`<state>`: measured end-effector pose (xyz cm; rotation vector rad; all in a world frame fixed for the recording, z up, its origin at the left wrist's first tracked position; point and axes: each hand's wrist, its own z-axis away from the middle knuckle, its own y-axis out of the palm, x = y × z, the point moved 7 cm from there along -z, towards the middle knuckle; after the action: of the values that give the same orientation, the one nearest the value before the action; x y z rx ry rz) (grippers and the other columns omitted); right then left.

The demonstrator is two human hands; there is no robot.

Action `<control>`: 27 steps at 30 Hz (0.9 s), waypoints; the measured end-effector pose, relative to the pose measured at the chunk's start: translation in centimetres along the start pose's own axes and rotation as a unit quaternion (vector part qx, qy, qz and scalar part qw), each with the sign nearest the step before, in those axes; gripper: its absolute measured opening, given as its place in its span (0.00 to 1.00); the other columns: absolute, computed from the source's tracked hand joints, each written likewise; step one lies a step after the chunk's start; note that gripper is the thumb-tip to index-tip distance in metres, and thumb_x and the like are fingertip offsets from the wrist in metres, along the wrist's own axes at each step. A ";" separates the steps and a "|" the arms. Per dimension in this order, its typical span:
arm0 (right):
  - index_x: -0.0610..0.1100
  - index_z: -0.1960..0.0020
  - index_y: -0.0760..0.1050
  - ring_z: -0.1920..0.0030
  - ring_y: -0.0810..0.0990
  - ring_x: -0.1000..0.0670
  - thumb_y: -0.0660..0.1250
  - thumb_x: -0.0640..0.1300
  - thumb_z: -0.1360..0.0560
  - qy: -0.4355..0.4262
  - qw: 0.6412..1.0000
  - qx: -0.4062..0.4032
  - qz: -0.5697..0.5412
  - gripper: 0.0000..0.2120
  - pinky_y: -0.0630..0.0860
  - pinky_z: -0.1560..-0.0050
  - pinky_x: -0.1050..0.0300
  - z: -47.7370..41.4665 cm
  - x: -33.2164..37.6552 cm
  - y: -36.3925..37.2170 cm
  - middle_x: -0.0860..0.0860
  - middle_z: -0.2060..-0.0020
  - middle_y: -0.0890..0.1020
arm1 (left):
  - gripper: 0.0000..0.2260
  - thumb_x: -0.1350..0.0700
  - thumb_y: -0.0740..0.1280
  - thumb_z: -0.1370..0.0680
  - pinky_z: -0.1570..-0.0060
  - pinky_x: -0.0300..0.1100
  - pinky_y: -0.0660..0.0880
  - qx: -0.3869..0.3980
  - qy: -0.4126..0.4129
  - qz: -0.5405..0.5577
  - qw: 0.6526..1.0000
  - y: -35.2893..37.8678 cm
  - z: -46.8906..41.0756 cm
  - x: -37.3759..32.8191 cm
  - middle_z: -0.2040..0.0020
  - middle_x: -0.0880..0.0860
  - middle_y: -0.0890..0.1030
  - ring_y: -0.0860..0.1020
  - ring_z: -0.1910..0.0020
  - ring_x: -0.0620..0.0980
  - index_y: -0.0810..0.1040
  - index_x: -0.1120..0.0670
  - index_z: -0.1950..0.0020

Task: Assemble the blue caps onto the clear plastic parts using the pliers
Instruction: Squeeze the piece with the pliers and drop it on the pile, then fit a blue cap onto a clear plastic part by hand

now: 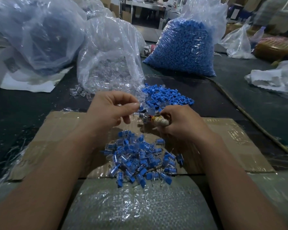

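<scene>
As left hand [110, 110] pinches part [142, 107], right hand [181, 123] grips pliers [155, 119].

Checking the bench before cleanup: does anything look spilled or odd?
Yes. Clear plastic parts have spilled out of their open bag onto the dark mat. A few assembled pieces lie past the cardboard edge on the bubble wrap. The pliers handle is wrapped in whitish tape, an improvised grip.

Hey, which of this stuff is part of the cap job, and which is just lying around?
Job: left hand pinching a clear plastic part; right hand gripping wrapped-handle pliers; loose blue plastic caps; bag of clear parts; pile of capped pieces.
Lying about: crumpled white plastic bag; brown cord.
</scene>
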<state>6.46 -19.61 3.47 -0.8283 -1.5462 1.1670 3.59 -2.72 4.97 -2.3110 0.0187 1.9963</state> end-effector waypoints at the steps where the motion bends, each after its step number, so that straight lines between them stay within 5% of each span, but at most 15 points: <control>1: 0.50 0.50 0.76 0.57 0.74 0.52 0.73 0.51 0.32 0.002 1.000 0.010 0.005 0.13 0.71 0.59 0.55 0.0 0.0 0.1 0.54 0.57 0.78 | 0.03 0.56 0.69 0.38 0.80 0.30 0.65 0.020 -0.012 -0.004 1.000 0.2 0.0 0.1 0.72 0.48 0.80 0.72 0.78 0.41 0.80 0.53 0.66; 10: 0.51 0.45 0.75 0.54 0.74 0.53 0.77 0.54 0.38 0.020 0.998 0.059 -0.012 0.25 0.73 0.53 0.54 0.0 0.0 0.4 0.56 0.57 0.75 | 0.13 0.49 0.74 0.45 0.79 0.31 0.66 0.197 -0.066 -0.058 0.976 2.4 0.9 1.0 0.71 0.52 0.81 0.70 0.78 0.42 0.82 0.54 0.65; 14: 0.50 0.40 0.72 0.52 0.71 0.54 0.76 0.55 0.38 0.016 0.995 0.091 -0.023 0.29 0.71 0.52 0.56 0.2 0.0 0.7 0.59 0.56 0.71 | 0.06 0.53 0.69 0.33 0.79 0.29 0.67 0.012 -0.049 -0.052 0.997 -0.6 -0.5 1.1 0.73 0.48 0.80 0.68 0.80 0.38 0.78 0.56 0.63; 19: 0.51 0.38 0.72 0.52 0.70 0.55 0.73 0.57 0.34 0.024 0.991 0.119 -0.061 0.27 0.67 0.54 0.57 0.3 -0.6 0.8 0.61 0.57 0.69 | 0.04 0.62 0.66 0.24 0.79 0.26 0.66 -0.192 -0.037 -0.067 0.978 -4.8 -1.4 1.8 0.66 0.51 0.78 0.73 0.78 0.37 0.78 0.55 0.58; 27: 0.56 0.31 0.66 0.48 0.64 0.55 0.70 0.57 0.31 0.012 0.990 0.136 -0.046 0.30 0.63 0.50 0.57 0.3 -0.7 1.1 0.57 0.49 0.65 | 0.08 0.63 0.66 0.25 0.63 0.30 0.72 -0.207 -0.018 -0.223 0.952 -5.2 -1.8 2.8 0.59 0.46 0.79 0.75 0.62 0.41 0.80 0.51 0.54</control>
<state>6.37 -20.02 2.23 -0.5820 -1.3535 1.2607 6.12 2.49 2.76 -2.2144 -0.9198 1.9337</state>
